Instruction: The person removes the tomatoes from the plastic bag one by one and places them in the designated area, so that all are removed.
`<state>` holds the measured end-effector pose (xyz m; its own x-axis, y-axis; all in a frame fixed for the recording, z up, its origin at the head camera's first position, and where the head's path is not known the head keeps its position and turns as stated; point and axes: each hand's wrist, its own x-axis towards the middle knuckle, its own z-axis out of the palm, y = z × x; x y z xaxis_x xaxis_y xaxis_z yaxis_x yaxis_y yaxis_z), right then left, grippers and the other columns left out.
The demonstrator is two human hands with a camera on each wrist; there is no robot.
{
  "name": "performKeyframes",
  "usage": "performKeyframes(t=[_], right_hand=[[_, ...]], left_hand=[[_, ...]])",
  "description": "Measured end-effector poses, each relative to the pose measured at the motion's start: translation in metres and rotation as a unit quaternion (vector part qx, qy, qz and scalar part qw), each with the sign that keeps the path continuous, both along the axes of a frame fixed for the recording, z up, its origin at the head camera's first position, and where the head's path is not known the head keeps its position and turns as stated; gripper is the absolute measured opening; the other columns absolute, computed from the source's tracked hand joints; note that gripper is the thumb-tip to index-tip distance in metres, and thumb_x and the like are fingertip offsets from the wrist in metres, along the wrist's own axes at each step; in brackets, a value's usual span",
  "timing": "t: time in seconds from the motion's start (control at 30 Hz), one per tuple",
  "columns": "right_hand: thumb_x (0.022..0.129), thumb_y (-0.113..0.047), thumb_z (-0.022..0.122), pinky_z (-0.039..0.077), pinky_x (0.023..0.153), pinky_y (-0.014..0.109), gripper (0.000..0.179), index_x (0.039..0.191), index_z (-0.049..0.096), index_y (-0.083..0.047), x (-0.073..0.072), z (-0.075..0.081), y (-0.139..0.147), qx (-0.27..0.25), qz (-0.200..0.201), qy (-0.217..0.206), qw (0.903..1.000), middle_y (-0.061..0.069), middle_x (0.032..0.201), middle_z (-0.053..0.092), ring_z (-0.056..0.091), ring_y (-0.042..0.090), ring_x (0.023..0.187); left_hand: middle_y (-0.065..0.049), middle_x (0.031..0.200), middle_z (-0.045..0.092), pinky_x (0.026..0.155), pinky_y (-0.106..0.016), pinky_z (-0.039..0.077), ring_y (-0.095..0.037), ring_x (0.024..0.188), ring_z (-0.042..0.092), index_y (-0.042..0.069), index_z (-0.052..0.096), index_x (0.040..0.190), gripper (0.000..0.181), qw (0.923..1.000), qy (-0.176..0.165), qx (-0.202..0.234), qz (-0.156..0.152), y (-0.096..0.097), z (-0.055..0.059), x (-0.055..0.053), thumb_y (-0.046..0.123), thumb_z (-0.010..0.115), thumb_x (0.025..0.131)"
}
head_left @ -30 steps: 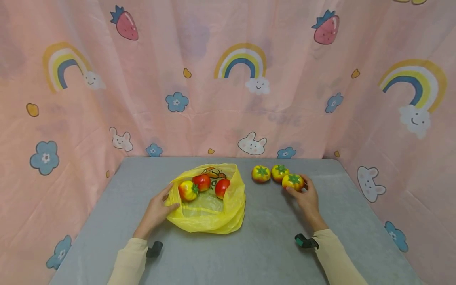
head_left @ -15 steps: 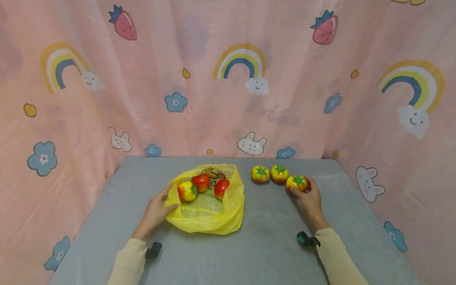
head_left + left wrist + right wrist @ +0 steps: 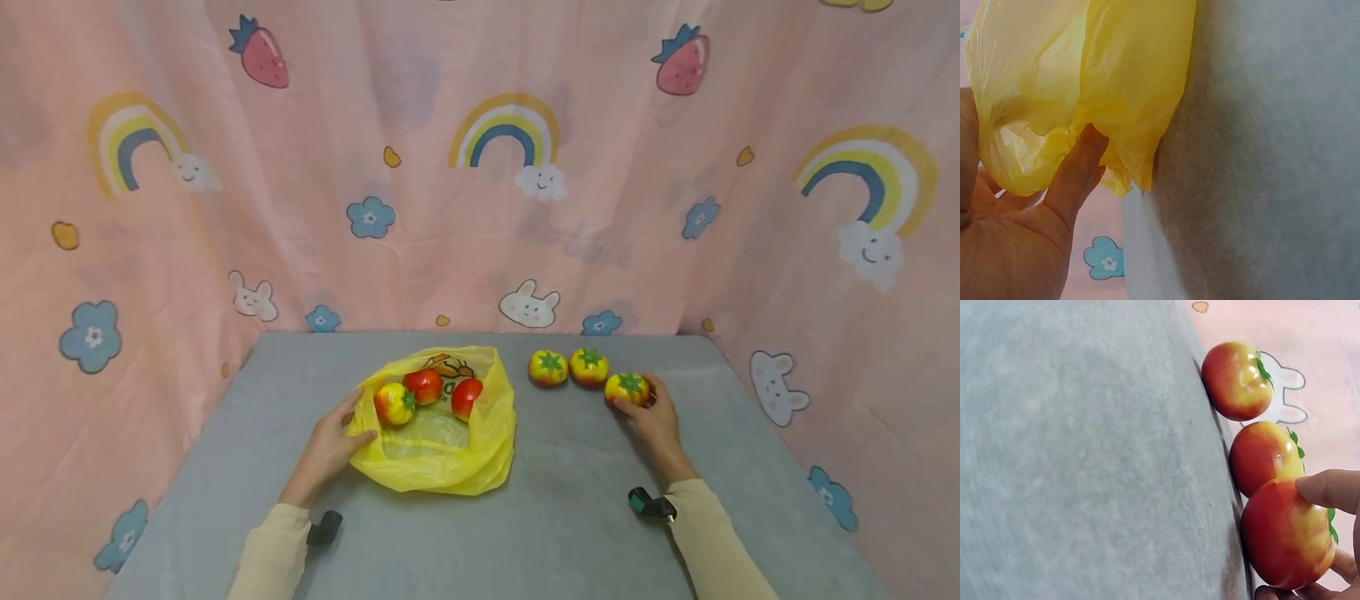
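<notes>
A yellow plastic bag [image 3: 491, 454] lies with its mouth open, showing two red tomatoes [image 3: 424, 386] and one yellow-and-red tomato [image 3: 393, 403] inside. My left hand [image 3: 330, 440] pinches the bag's left rim, thumb over the edge; the left wrist view shows the thin yellow film [image 3: 1138, 75] between thumb and fingers. On the right, my right hand [image 3: 657, 425] holds a yellow-and-red tomato [image 3: 627, 387] with a green leafy top, thumb on one side and fingers round the other. In the right wrist view this tomato [image 3: 1282, 534] is low, close over the grey surface.
Two more yellow-and-red tomatoes, one at the left [image 3: 548, 367] and one in the middle [image 3: 588, 367], sit between the bag and my right hand on the grey table [image 3: 480, 542]. A pink patterned curtain [image 3: 420, 275] stands behind the table.
My right hand has shifted a little to the right with its tomato, widening the gap to the middle one in the head view. My left hand and the bag stay in place.
</notes>
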<state>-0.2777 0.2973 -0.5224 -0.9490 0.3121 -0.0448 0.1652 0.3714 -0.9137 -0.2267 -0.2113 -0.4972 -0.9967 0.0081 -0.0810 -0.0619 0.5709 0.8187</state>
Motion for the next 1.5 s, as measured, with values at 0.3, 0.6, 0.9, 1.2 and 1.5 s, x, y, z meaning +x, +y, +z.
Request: performKeyframes(t=[0.3, 0.6, 0.9, 1.2, 1.5], right_hand=[[0.091, -0.014, 0.067, 0.026, 0.120, 0.052, 0.078, 0.155, 0.023, -0.005, -0.002, -0.001, 0.001, 0.001, 0.007, -0.009, 0.9999, 0.026, 0.155, 0.031, 0.033, 0.040, 0.140], [0.093, -0.022, 0.066, 0.023, 0.121, 0.053, 0.081, 0.157, 0.019, -0.008, -0.002, 0.001, 0.002, 0.010, 0.012, -0.034, 0.9993, 0.024, 0.158, 0.026, 0.029, 0.041, 0.143], [0.095, -0.033, 0.062, 0.022, 0.121, 0.054, 0.079, 0.157, 0.019, -0.009, -0.002, 0.006, 0.004, 0.005, 0.009, -0.029, 0.9995, 0.021, 0.161, 0.023, 0.026, 0.040, 0.146], [0.097, -0.021, 0.059, 0.024, 0.122, 0.051, 0.066, 0.154, 0.029, -0.012, 0.005, 0.029, -0.003, 0.030, -0.036, 0.034, 0.9983, 0.017, 0.161, 0.027, 0.028, 0.036, 0.148], [0.096, -0.025, 0.063, 0.028, 0.121, 0.046, 0.064, 0.152, 0.035, -0.014, 0.019, 0.066, -0.021, 0.005, -0.004, 0.091, 0.9958, 0.008, 0.159, 0.034, 0.033, 0.027, 0.147]], left_hand=[[-0.018, 0.160, 0.031, 0.114, -0.056, 0.035, -0.045, 0.141, 0.037, 0.013, 0.028, 0.156, 0.079, 1.0000, 0.006, -0.006, -0.001, -0.003, -0.001, 0.000, 0.013, 0.070, 0.089], [-0.019, 0.160, 0.031, 0.114, -0.056, 0.034, -0.045, 0.142, 0.037, 0.015, 0.028, 0.156, 0.079, 1.0000, 0.003, -0.005, 0.003, -0.003, -0.001, 0.002, 0.014, 0.070, 0.089], [-0.019, 0.159, 0.032, 0.114, -0.057, 0.035, -0.044, 0.141, 0.037, 0.017, 0.029, 0.156, 0.079, 0.9999, 0.003, -0.008, 0.007, -0.003, -0.003, 0.002, 0.014, 0.070, 0.089], [-0.019, 0.159, 0.032, 0.114, -0.056, 0.034, -0.044, 0.142, 0.037, 0.016, 0.029, 0.156, 0.078, 0.9999, 0.002, -0.009, 0.006, -0.003, -0.002, 0.003, 0.014, 0.070, 0.089], [-0.019, 0.158, 0.033, 0.113, -0.056, 0.036, -0.044, 0.140, 0.039, 0.013, 0.030, 0.155, 0.078, 0.9998, 0.018, -0.010, 0.000, -0.002, -0.001, 0.003, 0.013, 0.070, 0.089]])
